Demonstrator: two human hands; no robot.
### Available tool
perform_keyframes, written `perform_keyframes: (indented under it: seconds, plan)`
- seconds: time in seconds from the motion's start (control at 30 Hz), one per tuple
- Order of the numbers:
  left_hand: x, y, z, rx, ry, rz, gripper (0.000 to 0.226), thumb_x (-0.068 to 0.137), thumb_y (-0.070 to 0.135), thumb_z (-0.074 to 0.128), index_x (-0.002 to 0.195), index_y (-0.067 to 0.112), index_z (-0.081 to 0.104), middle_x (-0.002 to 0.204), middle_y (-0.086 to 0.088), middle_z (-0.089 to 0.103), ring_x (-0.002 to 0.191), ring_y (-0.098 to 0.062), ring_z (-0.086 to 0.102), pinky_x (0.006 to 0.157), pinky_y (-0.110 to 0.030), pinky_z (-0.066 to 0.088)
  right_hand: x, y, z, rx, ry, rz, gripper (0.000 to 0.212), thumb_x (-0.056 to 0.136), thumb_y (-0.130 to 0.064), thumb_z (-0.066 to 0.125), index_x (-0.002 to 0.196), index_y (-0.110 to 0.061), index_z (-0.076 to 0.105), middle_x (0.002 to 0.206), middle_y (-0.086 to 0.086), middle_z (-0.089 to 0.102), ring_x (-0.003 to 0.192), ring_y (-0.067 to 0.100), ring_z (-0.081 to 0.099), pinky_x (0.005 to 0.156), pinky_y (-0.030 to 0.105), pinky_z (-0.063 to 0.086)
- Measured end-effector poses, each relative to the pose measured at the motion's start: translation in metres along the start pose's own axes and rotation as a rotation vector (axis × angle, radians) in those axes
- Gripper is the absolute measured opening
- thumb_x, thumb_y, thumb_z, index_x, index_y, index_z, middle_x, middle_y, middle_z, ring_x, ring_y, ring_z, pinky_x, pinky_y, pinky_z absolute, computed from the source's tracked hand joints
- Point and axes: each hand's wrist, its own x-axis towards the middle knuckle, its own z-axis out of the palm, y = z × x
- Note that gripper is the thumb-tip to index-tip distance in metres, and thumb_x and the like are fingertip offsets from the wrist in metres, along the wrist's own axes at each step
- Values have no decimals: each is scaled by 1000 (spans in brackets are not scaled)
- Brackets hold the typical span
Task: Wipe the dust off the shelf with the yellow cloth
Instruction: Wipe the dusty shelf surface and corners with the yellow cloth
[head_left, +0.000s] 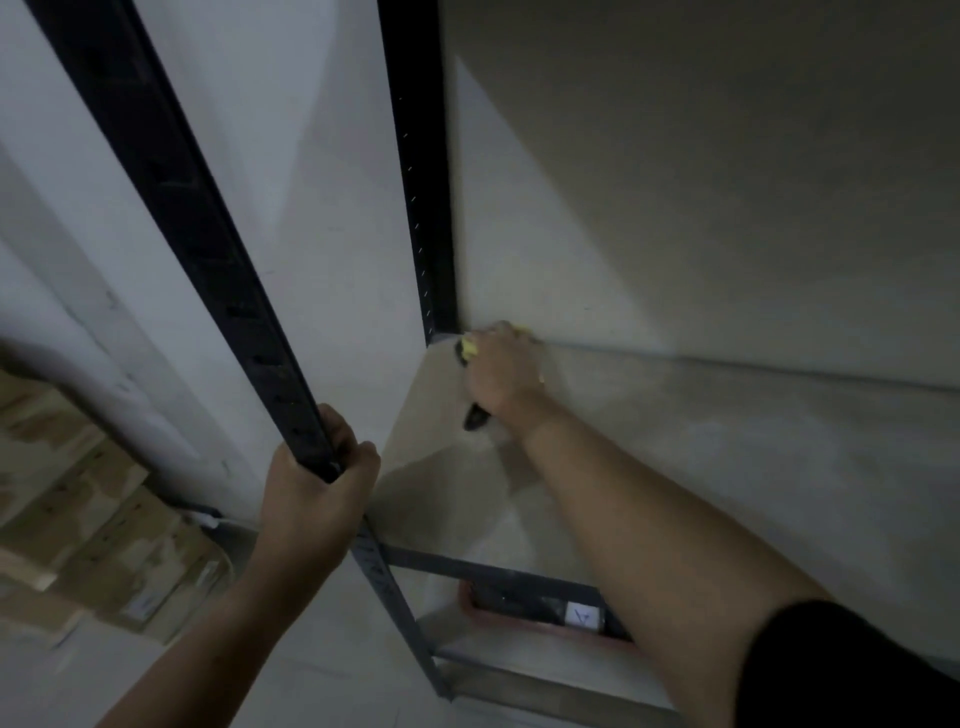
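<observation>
Wrapped tight around the dark metal front upright (208, 249) of the rack, the left hand (317, 483) sits nearest the camera, fingers curled fully closed over the post and thumb on the near side, with nothing else in its grasp. Its bare forearm rises from the lower left edge of the view. Below that grip, the grey front rail (488, 571) of the shelf runs off to the right, and under it a lower level shows a pink-rimmed tray (524, 621) with a small white label (581, 616). Off to the left, lower down, lie stacked cardboard boxes (98, 525), blurred.

Further in, the right arm stretches from a black sleeve (852, 670) at the lower right, diagonally across the pale shelf (727, 467) toward its back left corner. The right hand (504, 369) lies palm down there, fingers bunched over the yellow cloth (470, 349), pressing it against the shelf surface. Only a small yellow edge shows at the hand's left side and past the fingertips; a dark patch peeks out near the wrist, and what it is cannot be told. A ring glints on one finger.

The hand and cloth sit just beside the foot of the dark rear upright (426, 208), where the shelf meets the pale wall (675, 182) behind.
</observation>
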Motion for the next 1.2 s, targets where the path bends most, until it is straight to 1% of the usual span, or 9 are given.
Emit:
perform_keyframes:
  seconds: [0.3,0.5,0.57,0.63,0.73,0.8,0.93,1.03,1.2]
  plan:
    - [0,1,-1,-18,5,-5,33,80,18,56,61,37,37,57,12,40,54,-5,41,54,-20,37,-56,-26,-2,53,-210,-504,26,86,-9,49,109,-10,62,119,10,59,114,30,51,102,38,35]
    - [2,-2,-1,-33,14,1,45,86,3,57,67,32,29,59,11,31,54,-8,33,51,-17,31,-180,-7,-47,394,-429,-528,45,83,0,56,125,-12,64,126,12,56,121,26,48,102,32,42]
    - [3,-3,-2,-32,-3,-21,54,90,-5,57,64,34,31,58,12,32,53,-8,33,52,-19,32,-188,25,-73,495,-404,-446,47,80,5,55,123,-11,66,130,8,58,124,15,47,108,14,32]
    - [3,-2,-2,-31,-18,-41,59,92,-9,56,61,36,33,57,13,32,53,-8,33,58,-28,33,-179,73,-96,496,-197,-279,48,82,6,54,126,-11,63,133,1,55,125,5,46,107,3,24]
    - [2,1,-3,-19,-21,-61,61,93,-12,55,60,35,34,56,12,33,53,-9,34,61,-33,30,-154,173,-115,327,106,148,46,88,7,54,133,-3,55,141,15,51,127,14,49,108,14,33]
    - [1,2,-3,-9,-10,-62,60,93,-10,56,59,35,36,55,12,35,52,-7,36,60,-33,31,-152,229,-113,217,138,399,41,92,-4,53,133,-4,55,143,18,50,123,21,53,106,22,39]
    - [0,1,-2,-9,22,-74,50,92,-8,58,65,27,35,55,11,37,50,-6,38,59,-33,32,-159,228,-85,24,84,513,41,92,-17,53,132,-10,56,136,18,55,120,37,55,104,42,44]
    - [0,2,-3,-31,13,-68,48,90,0,60,61,33,38,55,12,38,52,-7,39,60,-34,33,-166,142,-59,63,60,319,45,89,-18,53,134,-18,56,138,10,54,120,31,54,104,36,44]
    - [-3,11,-6,-51,-16,-77,27,79,19,57,61,32,41,56,11,39,53,-9,40,60,-34,34,-218,3,-30,319,-139,-261,45,84,-5,50,125,-16,64,140,7,51,128,25,45,111,33,35]
